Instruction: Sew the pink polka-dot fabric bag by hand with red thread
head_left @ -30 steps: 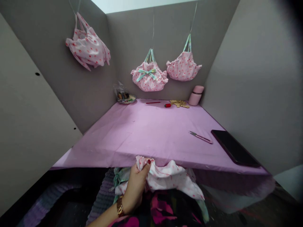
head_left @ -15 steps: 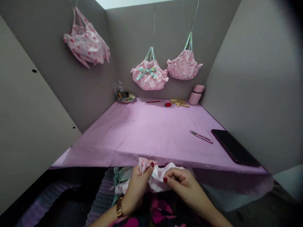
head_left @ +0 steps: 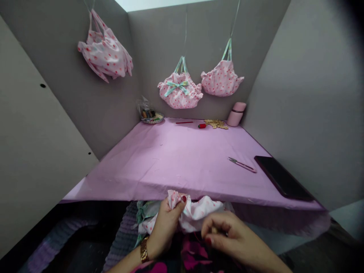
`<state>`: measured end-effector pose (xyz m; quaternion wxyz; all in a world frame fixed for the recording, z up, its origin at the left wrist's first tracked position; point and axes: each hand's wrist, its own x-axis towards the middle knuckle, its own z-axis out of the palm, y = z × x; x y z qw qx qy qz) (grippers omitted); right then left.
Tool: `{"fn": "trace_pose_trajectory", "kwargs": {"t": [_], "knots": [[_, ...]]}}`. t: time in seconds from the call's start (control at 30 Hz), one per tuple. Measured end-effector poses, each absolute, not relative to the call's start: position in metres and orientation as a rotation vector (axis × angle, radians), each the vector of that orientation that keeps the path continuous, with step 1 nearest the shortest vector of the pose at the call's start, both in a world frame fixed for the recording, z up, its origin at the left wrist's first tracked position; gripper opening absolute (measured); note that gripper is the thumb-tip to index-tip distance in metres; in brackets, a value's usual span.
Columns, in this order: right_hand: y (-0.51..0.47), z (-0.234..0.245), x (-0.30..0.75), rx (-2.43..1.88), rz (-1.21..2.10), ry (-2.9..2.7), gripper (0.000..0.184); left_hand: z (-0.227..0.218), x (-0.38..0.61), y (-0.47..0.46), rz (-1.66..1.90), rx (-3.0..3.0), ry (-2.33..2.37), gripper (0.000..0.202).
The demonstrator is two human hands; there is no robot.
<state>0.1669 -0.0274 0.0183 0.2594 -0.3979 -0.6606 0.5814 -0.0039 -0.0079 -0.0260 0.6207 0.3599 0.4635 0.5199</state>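
A white and pink dotted piece of clothing (head_left: 203, 208), with a gathered frill at its edge, lies over my lap just below the table edge. My left hand (head_left: 167, 218) is closed on its bunched pink end, thumb on top; a gold watch is on that wrist. To the right of the cloth and apart from it, my right hand (head_left: 224, 233) is closed in a pinch. A thin red strand shows beside its fingertips, but whatever they pinch is too small to make out. Mint green ties (head_left: 142, 212) hang out left of my left hand.
Thread snips (head_left: 241, 164) and a dark tablet (head_left: 281, 177) lie on the pink-covered table (head_left: 170, 159). Along the back are a woven tray (head_left: 153, 118), a red pencil (head_left: 183, 122), a red spool (head_left: 202, 126) and a pink flask (head_left: 236, 113). Dotted garments (head_left: 180, 91) hang above.
My right hand has drawn away from the cloth, down and to the right, and more of the cloth's frilled edge shows. My left hand keeps its grip in nearly the same place.
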Motion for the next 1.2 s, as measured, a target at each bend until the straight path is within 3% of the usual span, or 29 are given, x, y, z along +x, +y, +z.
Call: {"fn": "trace_pose_trajectory", "kwargs": {"t": [0.17, 0.27, 0.67, 0.9, 1.2], "knots": [[-0.005, 0.002, 0.157, -1.152, 1.403, -1.593, 0.031, -0.019, -0.002, -0.010, 1.063, 0.875, 0.930, 0.018], [-0.001, -0.003, 0.151, -1.191, 1.341, -1.707, 0.020, -0.017, -0.003, -0.012, 1.052, 0.917, 0.893, 0.019], [-0.006, -0.007, 0.154, -1.275, 1.173, -1.778, 0.023, -0.019, -0.004, -0.012, 1.006, 0.831, 0.928, 0.018], [-0.015, 0.008, 0.154, -1.301, 0.773, -1.918, 0.017, -0.019, -0.005, -0.012, 1.042, 0.855, 0.932, 0.018], [-0.018, 0.011, 0.154, -1.247, 0.840, -2.009, 0.022, -0.018, -0.004, -0.011, 1.030, 0.848, 0.952, 0.018]]}}
